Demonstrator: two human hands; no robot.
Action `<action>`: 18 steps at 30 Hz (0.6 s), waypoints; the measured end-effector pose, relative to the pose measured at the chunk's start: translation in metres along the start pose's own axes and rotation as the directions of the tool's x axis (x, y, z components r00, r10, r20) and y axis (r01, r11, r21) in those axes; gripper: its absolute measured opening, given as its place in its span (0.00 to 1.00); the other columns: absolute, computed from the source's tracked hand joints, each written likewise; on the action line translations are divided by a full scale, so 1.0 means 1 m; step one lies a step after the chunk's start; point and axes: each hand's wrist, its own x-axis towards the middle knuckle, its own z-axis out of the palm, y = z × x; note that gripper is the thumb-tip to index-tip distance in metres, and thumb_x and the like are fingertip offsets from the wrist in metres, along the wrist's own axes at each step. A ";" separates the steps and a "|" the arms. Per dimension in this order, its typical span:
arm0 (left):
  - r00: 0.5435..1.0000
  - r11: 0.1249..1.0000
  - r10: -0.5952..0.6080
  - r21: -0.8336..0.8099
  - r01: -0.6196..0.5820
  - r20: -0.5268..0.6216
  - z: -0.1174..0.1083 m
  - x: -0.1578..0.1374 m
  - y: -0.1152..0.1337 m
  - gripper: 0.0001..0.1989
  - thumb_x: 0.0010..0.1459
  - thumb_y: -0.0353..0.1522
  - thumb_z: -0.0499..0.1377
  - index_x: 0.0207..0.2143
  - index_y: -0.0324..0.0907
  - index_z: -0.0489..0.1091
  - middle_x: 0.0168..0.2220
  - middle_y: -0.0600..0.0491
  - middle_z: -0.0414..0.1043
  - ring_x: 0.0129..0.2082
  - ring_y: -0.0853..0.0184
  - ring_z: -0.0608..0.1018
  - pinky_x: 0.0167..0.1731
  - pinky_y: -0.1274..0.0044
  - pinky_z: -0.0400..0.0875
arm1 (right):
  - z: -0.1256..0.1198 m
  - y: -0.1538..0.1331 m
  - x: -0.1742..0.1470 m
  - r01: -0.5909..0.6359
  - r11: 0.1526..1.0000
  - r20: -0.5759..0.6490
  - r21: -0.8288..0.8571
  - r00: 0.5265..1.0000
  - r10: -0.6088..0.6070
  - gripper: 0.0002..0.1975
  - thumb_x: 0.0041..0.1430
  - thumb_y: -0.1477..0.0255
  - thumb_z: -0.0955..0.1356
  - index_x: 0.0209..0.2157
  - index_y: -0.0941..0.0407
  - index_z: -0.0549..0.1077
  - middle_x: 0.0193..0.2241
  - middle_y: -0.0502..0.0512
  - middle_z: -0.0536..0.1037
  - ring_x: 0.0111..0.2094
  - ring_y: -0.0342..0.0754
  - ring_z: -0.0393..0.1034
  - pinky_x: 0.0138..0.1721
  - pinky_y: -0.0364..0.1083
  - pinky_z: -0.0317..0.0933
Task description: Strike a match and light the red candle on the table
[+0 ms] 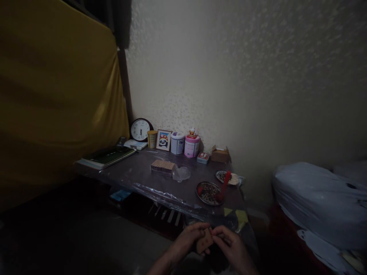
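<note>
My left hand [187,238] is closed around a small flat tan piece [204,244] like a thick card, with a few reddish spots on its face. At the piece's upper right edge, the fingertips of my right hand [229,242] are pinched together; what they hold, if anything, is hidden. Both hands are low in the view, in front of the table's near edge. Just beyond them lies a round metal plate [208,203] of small dark and pale bits, with a red spoon [225,187] resting in it.
On the plastic-covered table [129,173] are a stacked row of thin tan pieces [163,167], crumpled clear plastic [181,173] and a second plate [220,175] with pale sticks [234,179]. Behind stand a clock [141,130], tins [177,143] and a carton [220,154]. White bundles [312,206] lie right.
</note>
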 end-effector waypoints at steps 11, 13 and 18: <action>0.999 1.000 -0.021 -0.022 0.022 0.043 0.000 -0.012 0.009 0.25 0.44 0.34 0.63 0.47 0.41 0.69 0.41 0.48 0.74 0.28 0.66 0.76 0.33 0.72 0.67 | -0.004 -0.007 -0.001 0.017 1.000 -0.007 0.000 1.000 -0.017 0.08 0.54 0.67 0.67 0.27 0.55 0.74 0.27 0.51 0.77 0.32 0.48 0.73 0.36 0.43 0.65; 0.996 1.000 -0.007 0.010 0.006 0.086 -0.003 -0.014 0.009 0.25 0.44 0.31 0.62 0.48 0.44 0.69 0.43 0.50 0.73 0.32 0.65 0.77 0.38 0.70 0.67 | -0.005 -0.008 -0.002 0.003 1.000 -0.010 0.022 1.000 -0.003 0.08 0.53 0.67 0.67 0.27 0.55 0.74 0.27 0.51 0.77 0.32 0.48 0.73 0.35 0.43 0.65; 0.985 0.996 0.020 0.087 -0.035 0.170 -0.012 -0.017 0.009 0.26 0.44 0.27 0.61 0.49 0.44 0.69 0.46 0.50 0.73 0.44 0.60 0.73 0.45 0.71 0.63 | -0.008 -0.013 -0.004 -0.042 0.996 0.011 0.083 0.999 0.042 0.07 0.50 0.67 0.69 0.26 0.56 0.75 0.25 0.51 0.77 0.30 0.48 0.73 0.33 0.42 0.64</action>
